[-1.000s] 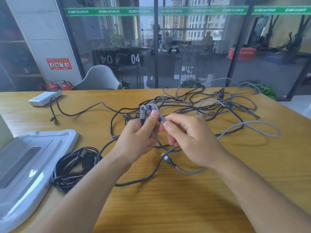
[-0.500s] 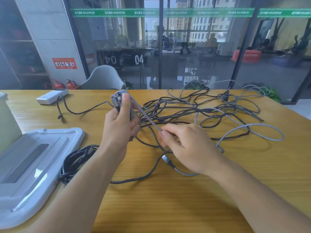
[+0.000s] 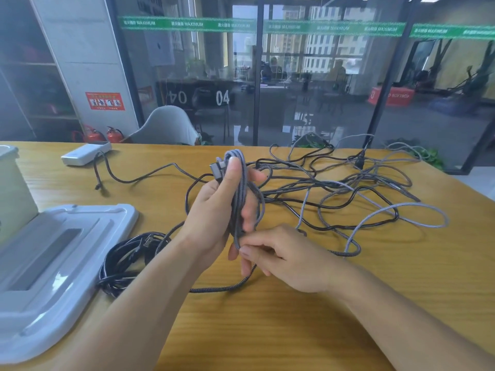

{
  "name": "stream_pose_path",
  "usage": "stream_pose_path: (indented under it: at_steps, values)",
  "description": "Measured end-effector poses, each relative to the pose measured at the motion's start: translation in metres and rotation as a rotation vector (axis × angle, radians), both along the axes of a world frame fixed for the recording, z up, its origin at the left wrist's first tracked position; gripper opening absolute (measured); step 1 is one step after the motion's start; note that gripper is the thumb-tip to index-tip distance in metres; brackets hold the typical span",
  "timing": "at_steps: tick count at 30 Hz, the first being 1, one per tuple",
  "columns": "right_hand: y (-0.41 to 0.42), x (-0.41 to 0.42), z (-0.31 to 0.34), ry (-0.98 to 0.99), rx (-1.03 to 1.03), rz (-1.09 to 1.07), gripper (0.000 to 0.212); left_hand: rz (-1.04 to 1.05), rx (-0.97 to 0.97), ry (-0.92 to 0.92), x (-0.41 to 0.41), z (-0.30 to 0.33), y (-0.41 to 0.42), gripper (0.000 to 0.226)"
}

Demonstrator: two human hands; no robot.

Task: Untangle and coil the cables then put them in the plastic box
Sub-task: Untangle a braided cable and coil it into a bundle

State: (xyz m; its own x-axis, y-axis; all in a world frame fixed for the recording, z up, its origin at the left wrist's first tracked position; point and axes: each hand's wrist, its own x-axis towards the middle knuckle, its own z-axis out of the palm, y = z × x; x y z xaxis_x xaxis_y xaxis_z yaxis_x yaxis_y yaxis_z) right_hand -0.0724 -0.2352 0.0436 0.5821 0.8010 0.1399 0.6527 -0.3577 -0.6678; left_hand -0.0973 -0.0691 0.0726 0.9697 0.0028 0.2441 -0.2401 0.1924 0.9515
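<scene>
Squinting at the cable tangle point(image 3: 345, 188) across the table point(image 3: 267, 330), I can't count separate cords. One plastic box point(image 3: 13, 188) is cut off at left beside its lid point(image 3: 53, 263). Left hand point(image 3: 214, 210) grips the grey braided cable point(image 3: 241, 188) loops; right hand point(image 3: 284, 261) pinches its tail. One black coil point(image 3: 123, 261) lies finished.

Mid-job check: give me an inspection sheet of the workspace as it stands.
Surface: wooden table, yellow-brown.
Job's things: grey braided cable looped round the left hand; white plastic box at the left edge, its grey lid flat beside it.
Clutter: white power bank at the far left.
Hands: left grips the coil; right hand pinches the cable's tail.
Cables: tangled grey and black cables spread far right; coiled black cable beside the lid.
Surroundings: glass wall, grey chair, red extinguishers.
</scene>
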Motion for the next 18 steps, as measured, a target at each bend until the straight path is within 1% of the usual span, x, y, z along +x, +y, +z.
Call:
stream_pose_path:
  at_steps: [2,3,5,6,9,12,15,18]
  values:
    - [0.000,0.005,-0.001,-0.068,-0.058,-0.034,0.038,-0.050,-0.031,0.017,-0.001,0.002,0.001,0.056]
    - [-0.001,0.008,-0.002,-0.115,-0.081,-0.056,0.046,-0.083,-0.042,0.018,-0.002,0.002,0.002,0.054]
    - [-0.004,0.014,-0.004,-0.202,-0.095,-0.087,0.060,-0.144,-0.029,0.006,-0.004,0.003,0.003,0.051]
    - [-0.006,0.017,-0.006,-0.234,-0.093,-0.094,0.062,-0.170,-0.019,0.000,-0.006,0.004,0.004,0.051]
    - [-0.018,0.033,-0.007,-0.264,-0.055,-0.119,0.059,-0.217,-0.014,-0.005,-0.009,0.008,0.006,0.050]
    - [-0.038,0.052,-0.004,-0.323,-0.046,-0.216,0.055,-0.241,-0.029,-0.034,-0.011,0.011,0.008,0.049]
    - [-0.060,0.062,0.007,-0.282,-0.047,-0.329,0.055,-0.236,-0.047,-0.031,-0.012,0.013,0.011,0.050]
    - [-0.076,0.071,0.011,-0.218,-0.072,-0.406,0.045,-0.223,-0.034,-0.013,-0.012,0.014,0.013,0.050]
